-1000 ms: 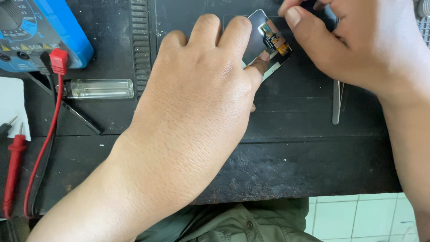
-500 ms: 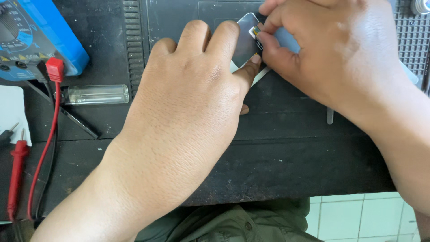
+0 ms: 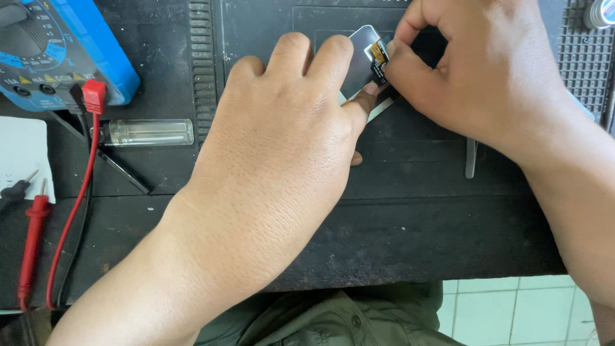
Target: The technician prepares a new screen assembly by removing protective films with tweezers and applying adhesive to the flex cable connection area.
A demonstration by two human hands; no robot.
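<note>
A small grey screen panel (image 3: 359, 59) with an orange and black flex strip (image 3: 379, 56) lies on the black work mat (image 3: 416, 211). My left hand (image 3: 282, 160) covers most of the panel and holds it down, fingertips on top and thumb at its lower edge. My right hand (image 3: 487, 83) is pinched right beside the flex strip, touching the left thumb. A sliver of a light blue tool handle (image 3: 586, 106) shows behind the right wrist. The tool's tip is hidden under the fingers.
A blue multimeter (image 3: 57, 51) sits at the top left with a red lead (image 3: 77, 192), a red probe (image 3: 32, 250) and a black probe (image 3: 16, 190). A clear plastic tube (image 3: 150, 131) lies left of my left hand. Metal tweezers (image 3: 471, 160) lie under the right wrist.
Both hands have drifted slightly left and closer together. My right hand has come down from the panel's top edge onto the flex strip.
</note>
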